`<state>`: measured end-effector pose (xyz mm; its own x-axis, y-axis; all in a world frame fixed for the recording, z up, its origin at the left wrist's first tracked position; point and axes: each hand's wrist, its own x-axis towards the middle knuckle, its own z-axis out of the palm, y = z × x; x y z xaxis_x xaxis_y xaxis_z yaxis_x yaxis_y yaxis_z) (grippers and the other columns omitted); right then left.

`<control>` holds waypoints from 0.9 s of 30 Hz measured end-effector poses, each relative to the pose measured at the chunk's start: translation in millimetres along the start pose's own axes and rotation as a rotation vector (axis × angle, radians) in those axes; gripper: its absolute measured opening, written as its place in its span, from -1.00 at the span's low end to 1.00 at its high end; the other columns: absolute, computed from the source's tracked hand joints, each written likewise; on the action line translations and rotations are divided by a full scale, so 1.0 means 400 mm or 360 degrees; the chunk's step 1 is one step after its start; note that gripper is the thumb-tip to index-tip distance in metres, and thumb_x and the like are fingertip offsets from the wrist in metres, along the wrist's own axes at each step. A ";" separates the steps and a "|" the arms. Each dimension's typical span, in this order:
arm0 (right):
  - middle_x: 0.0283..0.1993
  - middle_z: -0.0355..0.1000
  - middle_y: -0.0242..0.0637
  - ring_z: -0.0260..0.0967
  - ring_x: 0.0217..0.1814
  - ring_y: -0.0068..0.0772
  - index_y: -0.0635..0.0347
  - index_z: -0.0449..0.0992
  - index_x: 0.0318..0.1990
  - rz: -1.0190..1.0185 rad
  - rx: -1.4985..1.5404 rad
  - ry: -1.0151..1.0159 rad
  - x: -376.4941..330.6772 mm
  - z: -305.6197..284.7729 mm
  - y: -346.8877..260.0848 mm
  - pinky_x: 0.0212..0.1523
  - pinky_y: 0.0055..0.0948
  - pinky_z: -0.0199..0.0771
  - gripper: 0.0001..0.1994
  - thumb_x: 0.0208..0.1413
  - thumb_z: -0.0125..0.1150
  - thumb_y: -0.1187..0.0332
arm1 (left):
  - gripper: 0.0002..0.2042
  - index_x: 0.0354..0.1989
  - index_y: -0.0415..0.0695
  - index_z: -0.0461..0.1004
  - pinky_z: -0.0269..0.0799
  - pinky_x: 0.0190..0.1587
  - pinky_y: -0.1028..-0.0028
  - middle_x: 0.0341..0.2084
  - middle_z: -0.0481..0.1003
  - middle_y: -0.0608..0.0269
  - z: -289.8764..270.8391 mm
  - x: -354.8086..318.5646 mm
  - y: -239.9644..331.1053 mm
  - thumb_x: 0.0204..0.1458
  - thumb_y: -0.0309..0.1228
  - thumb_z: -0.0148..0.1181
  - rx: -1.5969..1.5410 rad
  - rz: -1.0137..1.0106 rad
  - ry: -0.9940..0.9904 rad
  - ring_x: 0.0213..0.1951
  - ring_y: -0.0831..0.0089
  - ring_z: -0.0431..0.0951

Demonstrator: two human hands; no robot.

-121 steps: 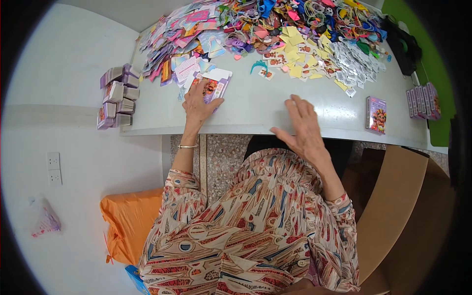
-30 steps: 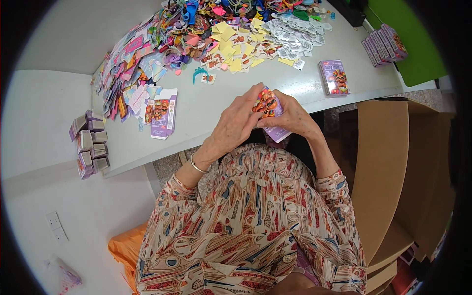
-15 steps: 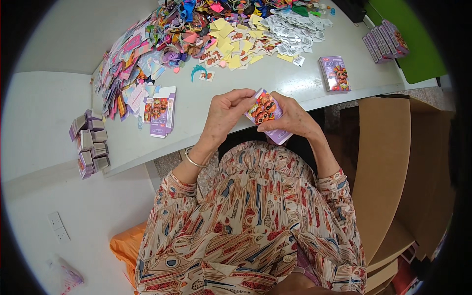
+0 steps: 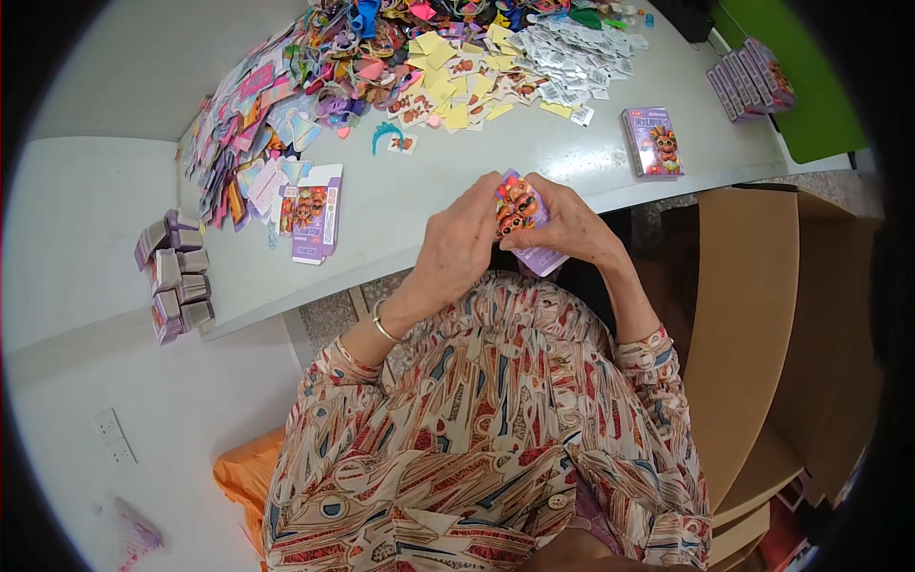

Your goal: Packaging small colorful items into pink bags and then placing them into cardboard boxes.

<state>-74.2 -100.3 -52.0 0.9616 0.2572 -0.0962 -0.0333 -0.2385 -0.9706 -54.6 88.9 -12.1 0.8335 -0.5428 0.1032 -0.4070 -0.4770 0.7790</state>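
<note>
Both hands hold a small purple carton (image 4: 522, 219) with an orange cartoon picture, just in front of the white table's near edge (image 4: 400, 253). My left hand (image 4: 457, 246) grips its left side with the fingers curled over the top. My right hand (image 4: 570, 229) wraps the right side and underside. A flat unfolded purple carton (image 4: 313, 212) lies on the table to the left. A folded purple box (image 4: 652, 141) lies to the right.
A broad heap of colourful cards, stickers and small packets (image 4: 419, 67) covers the far table. Stacked purple boxes (image 4: 173, 276) stand at the left corner, more (image 4: 751, 78) at the far right. Large cardboard cartons (image 4: 762, 343) stand to my right, an orange bag (image 4: 248, 472) lower left.
Four seconds ago both hands lay flat on the table; now they hold the purple carton together. Over the last second the carton has turned slightly between the fingers.
</note>
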 end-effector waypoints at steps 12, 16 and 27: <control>-0.06 0.43 -0.15 0.36 0.01 -0.36 0.34 0.28 0.14 0.0130 -0.0038 -0.0056 -0.002 -0.033 -0.029 0.07 -0.42 0.33 -0.23 -0.22 0.54 0.18 | -0.71 0.06 -0.33 0.34 0.49 -0.07 0.38 -0.15 0.55 -0.02 0.019 0.016 -0.078 0.16 -0.55 0.00 -0.0745 -0.0153 0.0214 -0.13 0.19 0.59; 0.21 0.23 -0.12 0.26 0.17 -0.21 0.26 0.01 0.35 0.0171 0.0637 0.0138 -0.028 -0.107 -0.028 0.17 -0.31 0.28 0.07 -0.27 0.56 0.02 | -0.74 0.00 -0.34 0.40 0.51 -0.02 0.40 -0.11 0.54 0.05 -0.063 0.050 -0.120 0.15 -0.55 0.07 -0.1732 -0.0693 0.0091 -0.12 0.35 0.58; -0.14 0.44 -0.10 0.41 -0.07 -0.30 0.34 0.20 0.17 -0.0213 -0.0086 0.0606 0.004 -0.003 -0.036 -0.01 -0.33 0.44 -0.26 -0.18 0.46 0.34 | -0.74 -0.07 -0.24 0.53 0.40 -0.09 0.51 -0.17 0.55 0.23 -0.124 0.106 -0.207 0.13 -0.36 0.18 -0.0569 -0.0299 0.0540 -0.17 0.53 0.50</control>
<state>-71.9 -97.5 -37.9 0.9889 -0.0736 0.1288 0.1037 -0.2777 -0.9550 33.1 139.6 -41.4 0.9781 -0.1879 0.0894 -0.1352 -0.2469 0.9596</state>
